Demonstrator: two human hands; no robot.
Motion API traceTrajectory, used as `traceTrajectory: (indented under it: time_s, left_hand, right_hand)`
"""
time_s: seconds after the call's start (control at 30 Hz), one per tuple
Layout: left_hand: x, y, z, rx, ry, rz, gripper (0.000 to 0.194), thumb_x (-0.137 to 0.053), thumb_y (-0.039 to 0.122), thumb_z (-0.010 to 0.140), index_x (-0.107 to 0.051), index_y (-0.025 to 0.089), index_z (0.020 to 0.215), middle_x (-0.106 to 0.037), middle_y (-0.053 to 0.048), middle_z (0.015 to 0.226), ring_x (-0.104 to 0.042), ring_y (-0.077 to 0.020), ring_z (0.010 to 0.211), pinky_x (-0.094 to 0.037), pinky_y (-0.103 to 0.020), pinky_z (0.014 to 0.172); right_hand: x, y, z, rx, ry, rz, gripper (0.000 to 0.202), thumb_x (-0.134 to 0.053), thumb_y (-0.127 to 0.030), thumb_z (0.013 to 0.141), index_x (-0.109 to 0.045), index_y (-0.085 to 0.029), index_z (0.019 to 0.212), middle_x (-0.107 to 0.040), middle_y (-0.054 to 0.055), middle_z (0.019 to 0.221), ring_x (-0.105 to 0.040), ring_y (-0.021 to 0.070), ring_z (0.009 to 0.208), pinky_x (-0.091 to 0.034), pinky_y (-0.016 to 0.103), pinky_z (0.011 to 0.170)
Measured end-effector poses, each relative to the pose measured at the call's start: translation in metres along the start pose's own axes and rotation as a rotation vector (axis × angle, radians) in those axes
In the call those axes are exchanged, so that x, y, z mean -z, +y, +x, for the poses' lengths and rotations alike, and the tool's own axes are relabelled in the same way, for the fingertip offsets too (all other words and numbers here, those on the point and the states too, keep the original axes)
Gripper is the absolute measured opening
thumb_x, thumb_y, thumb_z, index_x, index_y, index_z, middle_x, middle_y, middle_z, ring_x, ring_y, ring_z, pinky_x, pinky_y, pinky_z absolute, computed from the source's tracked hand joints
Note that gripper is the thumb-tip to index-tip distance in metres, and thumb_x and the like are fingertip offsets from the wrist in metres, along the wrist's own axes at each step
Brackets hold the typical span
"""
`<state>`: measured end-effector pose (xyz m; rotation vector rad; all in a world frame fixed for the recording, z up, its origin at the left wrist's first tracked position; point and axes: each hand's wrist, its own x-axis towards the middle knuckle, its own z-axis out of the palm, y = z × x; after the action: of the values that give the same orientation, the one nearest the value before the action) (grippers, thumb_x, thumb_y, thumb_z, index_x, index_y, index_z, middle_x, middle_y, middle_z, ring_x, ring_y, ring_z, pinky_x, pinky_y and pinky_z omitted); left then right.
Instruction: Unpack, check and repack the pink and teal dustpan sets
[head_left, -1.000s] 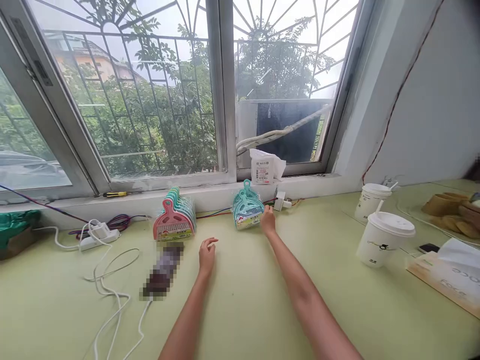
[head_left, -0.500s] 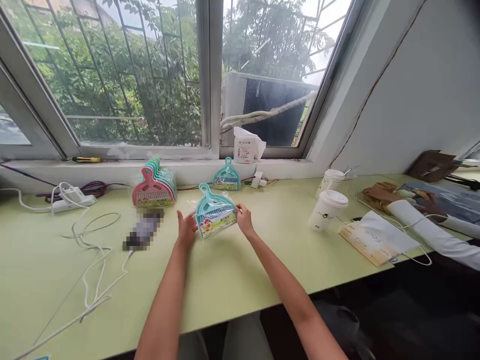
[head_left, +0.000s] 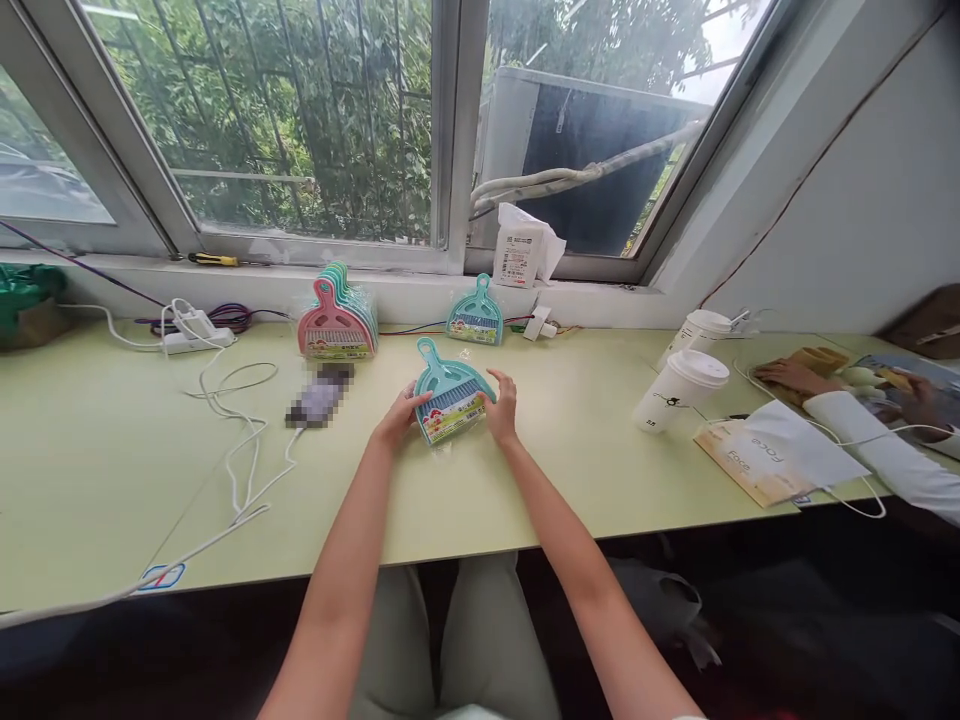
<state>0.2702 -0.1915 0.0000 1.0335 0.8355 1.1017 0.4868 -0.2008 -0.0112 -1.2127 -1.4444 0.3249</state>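
Note:
Just above the table, a teal mini dustpan and brush set [head_left: 452,390] in clear plastic wrap is tilted between my hands, its handle pointing up. My left hand [head_left: 397,415] closes on its left edge, thumb on the front. At the right edge is my right hand [head_left: 502,408], its thumb pressed on the front corner while the index finger stands off the pack. Behind it, a second teal dustpan set [head_left: 475,315] leans upright against the wall. To the left stands a row of similar packs, a pink dustpan set [head_left: 336,322] at its front.
A blurred phone [head_left: 321,396] and white cables [head_left: 247,470] lie at left. Paper cups [head_left: 681,390] and a paper bag [head_left: 780,455] stand at right. Beyond them a co-worker's sleeved arm [head_left: 862,425] rests on the table. A tissue pack [head_left: 520,250] sits on the sill.
The view has tilted down and turned slightly left. My left hand has gone from spread fingers beside the pack to a grip on its edge; my right index finger has lifted away.

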Motion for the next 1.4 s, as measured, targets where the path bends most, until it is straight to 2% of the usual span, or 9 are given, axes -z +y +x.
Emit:
traceTrajectory:
  time_s: [0.1,0.2,0.33,0.47,0.6,0.83,0.97,1.13,1.4]
  left_hand:
    - [0.003,-0.005,0.006,-0.06,0.119,-0.08,0.048,-0.074,0.029,0.068,-0.06,0.02,0.112,-0.068,-0.004,0.092,-0.066,-0.0162,0.074,-0.055,-0.027,0.065]
    - [0.007,-0.006,0.008,-0.124,0.202,-0.138,0.045,-0.072,0.03,0.071,-0.059,0.022,0.113,-0.067,-0.003,0.094,-0.066,-0.015,0.075,-0.056,-0.026,0.065]
    - [0.003,-0.006,0.009,-0.142,0.204,-0.175,0.044,-0.071,0.031,0.072,-0.058,0.024,0.114,-0.066,-0.003,0.097,-0.065,-0.0139,0.076,-0.056,-0.025,0.063]
    - [-0.005,-0.006,0.009,-0.081,0.119,-0.135,0.048,-0.072,0.033,0.072,-0.057,0.026,0.117,-0.066,-0.004,0.103,-0.066,-0.0161,0.081,-0.056,-0.026,0.063]
    - [-0.003,-0.007,0.01,-0.043,0.135,-0.076,0.047,-0.07,0.043,0.074,-0.057,0.028,0.117,-0.067,-0.003,0.104,-0.066,-0.0167,0.082,-0.055,-0.024,0.061]
    - [-0.001,-0.011,0.007,0.028,-0.022,-0.036,0.062,-0.054,0.067,0.077,-0.056,0.023,0.121,-0.068,-0.009,0.107,-0.066,-0.0224,0.092,-0.055,-0.035,0.074]
    - [-0.004,-0.006,0.002,-0.049,-0.046,-0.014,0.066,-0.058,0.066,0.075,-0.053,0.026,0.128,-0.066,-0.008,0.116,-0.064,-0.0218,0.097,-0.054,-0.034,0.076]
    - [0.002,-0.003,0.006,-0.105,0.177,0.014,0.061,-0.058,0.06,0.079,-0.048,0.035,0.134,-0.066,-0.001,0.112,-0.064,-0.0119,0.081,-0.05,-0.022,0.065]
    - [0.016,0.002,0.018,-0.197,0.502,-0.049,0.038,-0.06,0.052,0.078,-0.063,0.019,0.096,-0.067,-0.005,0.09,-0.064,-0.0125,0.08,-0.046,-0.02,0.063]
  right_hand:
    - [-0.005,-0.01,-0.009,0.017,-0.266,0.053,0.02,-0.056,-0.039,0.085,-0.069,-0.025,0.087,-0.069,0.005,0.091,-0.061,0.0218,0.091,-0.044,0.035,0.088]
    - [-0.015,-0.011,-0.015,-0.193,-0.437,0.19,0.035,-0.053,-0.05,0.085,-0.067,-0.022,0.068,-0.066,0.002,0.066,-0.06,0.0176,0.063,-0.046,0.032,0.07]
    - [-0.016,-0.004,-0.009,-0.541,-0.386,0.458,0.027,-0.072,-0.045,0.067,-0.066,-0.02,0.077,-0.069,0.003,0.073,-0.062,0.0162,0.064,-0.046,0.03,0.067]
    - [0.001,0.004,0.002,-0.678,-0.365,0.71,0.04,-0.079,-0.036,0.056,-0.065,-0.019,0.09,-0.071,0.005,0.092,-0.065,0.0182,0.082,-0.045,0.028,0.07]
    - [0.008,0.012,0.006,-0.643,-0.394,0.721,0.05,-0.082,-0.035,0.052,-0.062,-0.021,0.096,-0.07,0.005,0.097,-0.065,0.0189,0.088,-0.048,0.029,0.075]
    - [-0.004,0.012,-0.001,-0.572,-0.168,0.7,0.057,-0.084,-0.039,0.052,-0.055,-0.022,0.098,-0.071,0.004,0.095,-0.067,0.02,0.09,-0.053,0.036,0.085]
    - [-0.002,0.001,-0.002,-0.583,-0.13,0.752,0.058,-0.084,-0.034,0.054,-0.051,-0.024,0.1,-0.07,0.002,0.096,-0.068,0.0189,0.089,-0.058,0.037,0.081]
    - [0.001,-0.008,0.001,-0.582,-0.144,0.764,0.046,-0.086,-0.033,0.052,-0.062,-0.02,0.089,-0.072,0.004,0.089,-0.069,0.0206,0.083,-0.059,0.039,0.08]
    - [0.01,-0.019,0.003,-0.585,-0.23,0.74,0.046,-0.088,-0.033,0.046,-0.07,-0.017,0.086,-0.074,0.005,0.084,-0.07,0.0221,0.078,-0.06,0.038,0.074]
